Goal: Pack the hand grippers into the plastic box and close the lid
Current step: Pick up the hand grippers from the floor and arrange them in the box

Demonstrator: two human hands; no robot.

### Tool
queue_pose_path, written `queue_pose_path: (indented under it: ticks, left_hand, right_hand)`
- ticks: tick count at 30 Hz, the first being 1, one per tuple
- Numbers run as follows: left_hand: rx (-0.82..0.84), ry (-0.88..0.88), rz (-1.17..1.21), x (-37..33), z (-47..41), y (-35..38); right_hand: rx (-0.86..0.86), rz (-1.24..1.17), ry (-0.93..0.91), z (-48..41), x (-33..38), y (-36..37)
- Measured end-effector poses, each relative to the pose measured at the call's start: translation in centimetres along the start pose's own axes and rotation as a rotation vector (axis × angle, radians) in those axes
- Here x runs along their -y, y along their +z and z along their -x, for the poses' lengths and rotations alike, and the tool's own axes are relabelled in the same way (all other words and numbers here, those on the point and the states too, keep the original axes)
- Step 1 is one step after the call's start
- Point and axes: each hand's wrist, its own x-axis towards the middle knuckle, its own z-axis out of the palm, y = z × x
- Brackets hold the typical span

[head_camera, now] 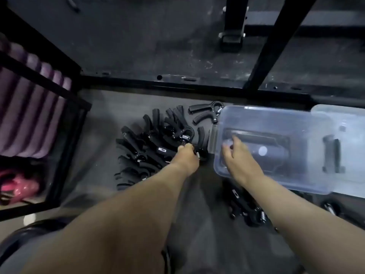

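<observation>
My left hand (186, 155) is down on the pile of black hand grippers (150, 147) spread over the dark floor (102, 119), fingers curled shut around the metal spring end of one gripper (185, 138). My right hand (237, 155) reaches into the clear plastic box (276, 119), fingers loosely spread and holding nothing that I can make out; dark grippers already lie on the box bottom. The lid (347, 135) lies under the box's right side. One gripper (207, 112) lies alone just beside the box's far left corner. More grippers (245, 206) lie by its near edge.
</observation>
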Motion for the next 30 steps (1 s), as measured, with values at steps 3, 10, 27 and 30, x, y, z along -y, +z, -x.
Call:
queue_pose_path:
  ticks: [3, 10, 27, 30]
  left_hand:
    - [-0.131, 0.001, -0.048, 0.7, -3.7, 2.0]
    - [-0.228, 0.017, -0.232, 2.5, -8.2, 5.2]
    - [-0.228, 0.013, -0.404, 2.8, -9.3, 5.0]
    - [-0.225, -0.017, -0.463, 3.0, -10.1, 4.9]
  right_hand:
    - [-0.013, -0.053, -0.081, -1.3, 0.0, 2.6]
    - [-0.078, 0.032, -0.122, -2.1, -0.2, 4.9]
    - [-0.173, -0.127, -0.015, -4.0, 1.7, 5.4]
    - [-0.212, -0.137, -0.051, -4.3, 1.1, 5.7]
